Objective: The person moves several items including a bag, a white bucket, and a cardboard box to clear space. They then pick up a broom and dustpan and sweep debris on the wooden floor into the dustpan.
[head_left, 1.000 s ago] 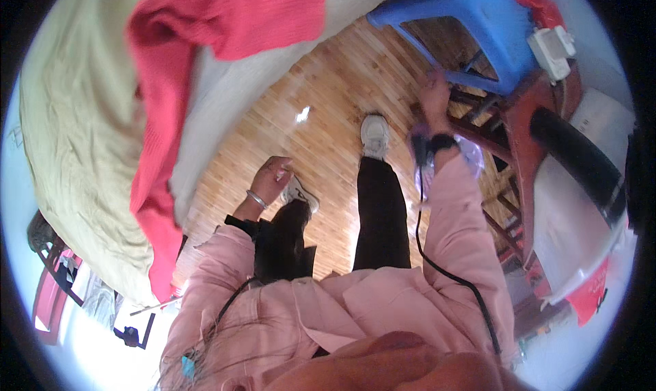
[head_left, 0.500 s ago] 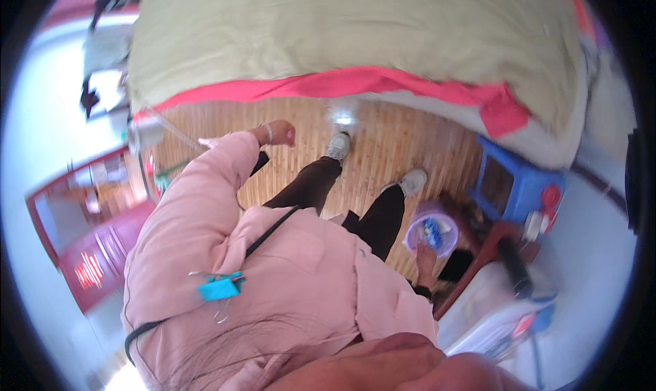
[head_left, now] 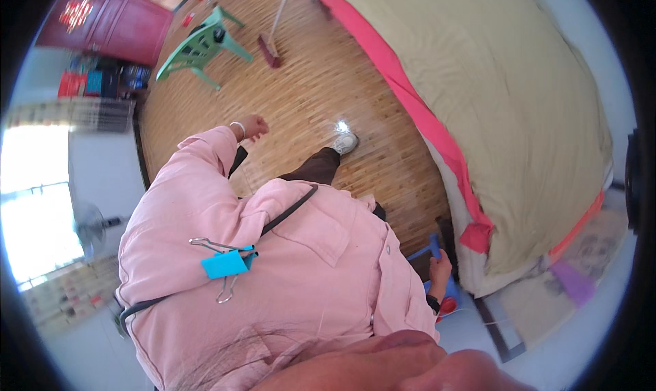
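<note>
One part-hidden blue stool (head_left: 435,246), right hand (head_left: 440,273) at it, grip unclear

The floor (head_left: 301,93) is glossy wood, the blue stool (head_left: 435,246) plastic, the blanket (head_left: 506,104) matt cloth, with red cloth (head_left: 410,93) along its edge.

The jacket (head_left: 301,278) is plain pink, its binder clip (head_left: 227,264) turquoise; the bedspread (head_left: 499,111) khaki, edging cloth (head_left: 452,157) coral-pink; the floorboards (head_left: 321,90) striped honey-brown; the plastic chair (head_left: 198,49) pale green; the stool (head_left: 434,246) blue.
</note>
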{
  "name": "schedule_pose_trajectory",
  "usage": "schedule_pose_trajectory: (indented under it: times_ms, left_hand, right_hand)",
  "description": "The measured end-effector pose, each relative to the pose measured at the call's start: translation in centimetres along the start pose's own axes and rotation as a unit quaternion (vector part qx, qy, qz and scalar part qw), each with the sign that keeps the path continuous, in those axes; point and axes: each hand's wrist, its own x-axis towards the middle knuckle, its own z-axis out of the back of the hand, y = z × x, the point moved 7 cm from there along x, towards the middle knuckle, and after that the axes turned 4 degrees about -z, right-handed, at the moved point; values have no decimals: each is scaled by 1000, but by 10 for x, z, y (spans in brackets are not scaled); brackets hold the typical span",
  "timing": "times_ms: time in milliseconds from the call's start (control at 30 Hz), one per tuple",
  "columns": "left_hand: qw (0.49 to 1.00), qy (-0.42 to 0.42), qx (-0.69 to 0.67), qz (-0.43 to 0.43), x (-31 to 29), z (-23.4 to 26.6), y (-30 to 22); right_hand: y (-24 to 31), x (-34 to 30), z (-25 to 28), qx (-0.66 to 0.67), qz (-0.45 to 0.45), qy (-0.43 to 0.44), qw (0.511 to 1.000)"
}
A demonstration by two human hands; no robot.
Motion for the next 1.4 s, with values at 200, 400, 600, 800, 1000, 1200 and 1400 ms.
schedule_pose_trajectory:
  times_ms: [200,400,600,800,1000,1200,1400]
  left_hand:
    - [986,67,-126,90,-61,1,138]
    - [967,64,-241,47,-32,60,194]
    - [930,-50,-363,36,13,195,285]
    - [902,-173,-385,92,30,311,368]
    - [837,-169,-517,65,75,339,368]
    - [764,-240,-580,149,94,333,401]
    - [633,-278,-651,313,104,349,395]
  right_hand:
    - [111,21,33,-94,54,-12,994]
    - [307,14,-19,-78,135,73,985]
    - [499,14,-77,-194,187,94,959]
    - [673,63,-77,-141,255,62,955]
    - [773,130,-72,-162,305,24,938]
    - [933,301,-64,-100,276,-9,956]
    - [1162,510,-64,9,337,-36,941]
